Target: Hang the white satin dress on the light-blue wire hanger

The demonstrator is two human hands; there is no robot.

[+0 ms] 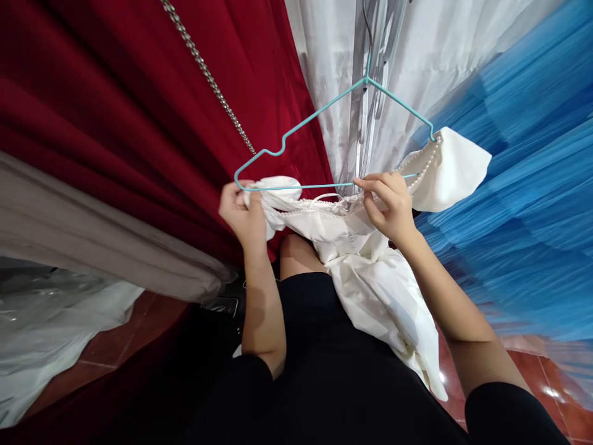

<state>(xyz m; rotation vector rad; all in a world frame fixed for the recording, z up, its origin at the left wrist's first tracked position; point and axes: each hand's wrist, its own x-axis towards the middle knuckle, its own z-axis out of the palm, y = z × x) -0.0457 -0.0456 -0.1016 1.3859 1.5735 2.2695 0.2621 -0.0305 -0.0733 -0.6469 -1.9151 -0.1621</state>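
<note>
A thin turquoise hanger (324, 110) hangs upright in front of me, its hook at the top. From its right shoulder a white dress (380, 290) hangs by a pearl-beaded strap, with a puffy white sleeve (458, 170) beside it. My left hand (245, 213) is closed on the dress's other sleeve, at the hanger's lower left corner. My right hand (389, 204) pinches the hanger's bottom bar, thumb below and fingers above. Below the bar, the beaded neckline runs between both hands, and the skirt falls down to the right of my leg.
Red fabric (259, 74) with a beaded chain (208, 74) fills the left. White drapery (430, 43) and a metal pole stand behind the hanger. Layered blue tulle (523, 185) is close on the right. Reddish floor tiles (115, 334) show below, beside pale fabric at lower left.
</note>
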